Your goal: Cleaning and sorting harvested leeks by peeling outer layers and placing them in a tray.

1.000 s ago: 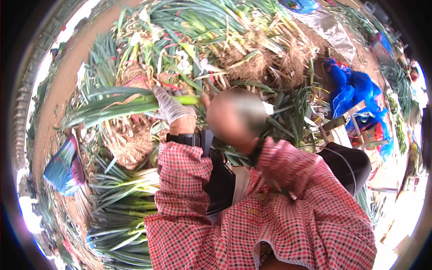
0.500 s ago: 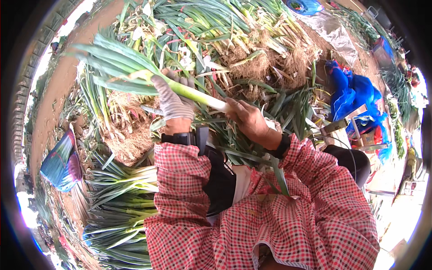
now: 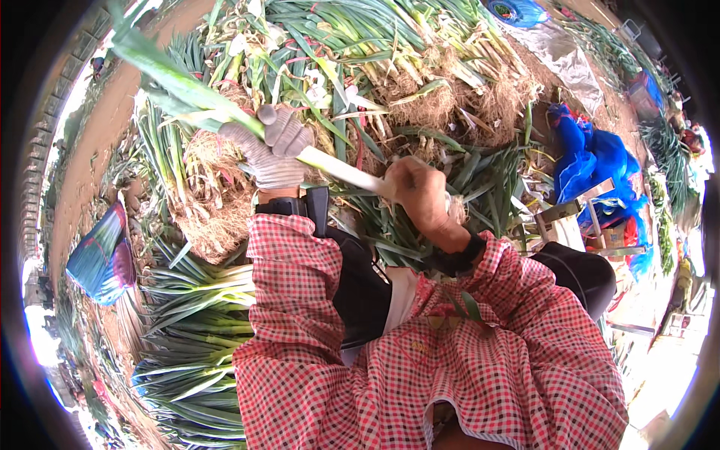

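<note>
A large green onion [image 3: 337, 166] lies slantwise across the middle of the head view, its green leaves to the upper left and its white end to the right. My left hand [image 3: 276, 146], in a pale striped glove, is wrapped around the stalk below the leaves. My bare right hand [image 3: 421, 193] is closed at the white end, which its fingers partly hide. Behind the stalk, large bundles of green onions [image 3: 367, 41] with brown roots [image 3: 420, 105] lie on the ground. Dark green cut leaves [image 3: 480, 191] are heaped beyond my right hand.
Trimmed green onions [image 3: 199, 352] are stacked at my left. Beyond them lies a blue-green bundle [image 3: 101, 255]. Blue netting [image 3: 596, 157] is heaped at the right beside a wooden frame [image 3: 574, 214]. A whitish sheet [image 3: 559, 56] covers ground at the far right.
My left hand has shifted slightly left and down, its fingers now folded over the stalk. My right hand has turned and moved a little right. A leaf on my lap has slipped down.
</note>
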Demonstrator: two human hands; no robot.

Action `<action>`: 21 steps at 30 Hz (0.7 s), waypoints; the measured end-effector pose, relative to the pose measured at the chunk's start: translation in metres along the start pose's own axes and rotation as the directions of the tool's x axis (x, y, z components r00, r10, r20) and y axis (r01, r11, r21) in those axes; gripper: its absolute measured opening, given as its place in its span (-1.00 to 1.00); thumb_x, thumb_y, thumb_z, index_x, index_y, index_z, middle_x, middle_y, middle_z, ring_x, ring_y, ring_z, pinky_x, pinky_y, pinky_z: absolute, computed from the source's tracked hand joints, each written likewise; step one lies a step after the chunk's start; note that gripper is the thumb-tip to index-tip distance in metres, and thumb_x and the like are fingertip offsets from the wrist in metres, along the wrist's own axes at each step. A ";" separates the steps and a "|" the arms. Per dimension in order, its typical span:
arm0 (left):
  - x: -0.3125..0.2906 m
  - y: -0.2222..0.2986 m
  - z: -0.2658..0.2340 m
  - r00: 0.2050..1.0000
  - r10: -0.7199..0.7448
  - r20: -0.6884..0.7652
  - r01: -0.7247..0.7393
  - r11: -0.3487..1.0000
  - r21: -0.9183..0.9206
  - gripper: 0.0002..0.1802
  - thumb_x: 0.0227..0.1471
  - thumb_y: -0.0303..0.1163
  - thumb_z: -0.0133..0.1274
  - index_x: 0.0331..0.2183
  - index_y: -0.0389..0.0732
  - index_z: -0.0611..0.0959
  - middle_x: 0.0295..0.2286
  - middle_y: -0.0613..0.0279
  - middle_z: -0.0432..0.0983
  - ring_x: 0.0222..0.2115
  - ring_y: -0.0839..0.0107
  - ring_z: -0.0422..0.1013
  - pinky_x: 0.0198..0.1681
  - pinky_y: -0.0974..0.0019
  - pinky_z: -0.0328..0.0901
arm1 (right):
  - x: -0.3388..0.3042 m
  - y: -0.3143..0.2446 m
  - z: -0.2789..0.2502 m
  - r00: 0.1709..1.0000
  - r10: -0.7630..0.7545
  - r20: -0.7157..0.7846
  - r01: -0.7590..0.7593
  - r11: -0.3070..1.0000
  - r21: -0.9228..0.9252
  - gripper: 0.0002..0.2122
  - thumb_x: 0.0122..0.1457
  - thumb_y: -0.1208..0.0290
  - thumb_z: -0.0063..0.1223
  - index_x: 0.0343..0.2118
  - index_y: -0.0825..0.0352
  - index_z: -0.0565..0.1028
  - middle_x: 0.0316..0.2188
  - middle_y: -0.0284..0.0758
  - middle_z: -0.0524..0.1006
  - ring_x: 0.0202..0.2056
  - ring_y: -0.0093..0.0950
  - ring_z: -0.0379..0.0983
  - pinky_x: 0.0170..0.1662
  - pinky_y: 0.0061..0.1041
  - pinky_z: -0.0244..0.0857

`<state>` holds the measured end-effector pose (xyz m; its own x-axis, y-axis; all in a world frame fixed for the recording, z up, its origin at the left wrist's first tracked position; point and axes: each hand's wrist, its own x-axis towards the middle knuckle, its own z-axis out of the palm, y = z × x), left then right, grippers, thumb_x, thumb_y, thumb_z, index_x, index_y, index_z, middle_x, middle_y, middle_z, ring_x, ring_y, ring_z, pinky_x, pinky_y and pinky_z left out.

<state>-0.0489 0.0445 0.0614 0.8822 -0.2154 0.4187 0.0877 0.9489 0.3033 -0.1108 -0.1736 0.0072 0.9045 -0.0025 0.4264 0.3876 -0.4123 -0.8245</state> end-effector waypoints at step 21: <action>-0.013 0.008 -0.003 0.792 0.452 -0.410 -0.285 0.868 0.407 -0.56 -0.14 0.03 0.10 -0.52 -0.16 0.41 -0.72 0.50 0.08 -0.73 0.60 0.04 -0.62 0.46 0.10 | -0.025 0.068 -0.115 0.972 -0.042 0.229 0.200 0.659 -0.725 -0.46 -0.16 0.33 0.20 -0.04 0.26 0.34 0.01 -0.25 0.28 0.02 -0.35 0.20 0.02 -0.15 0.00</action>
<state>-0.0583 0.0553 0.0562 0.9283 0.3527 0.1181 -0.3632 0.7912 0.4920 -0.1273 -0.3069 -0.0171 0.9040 0.2239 0.3643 0.3072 -0.9327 -0.1891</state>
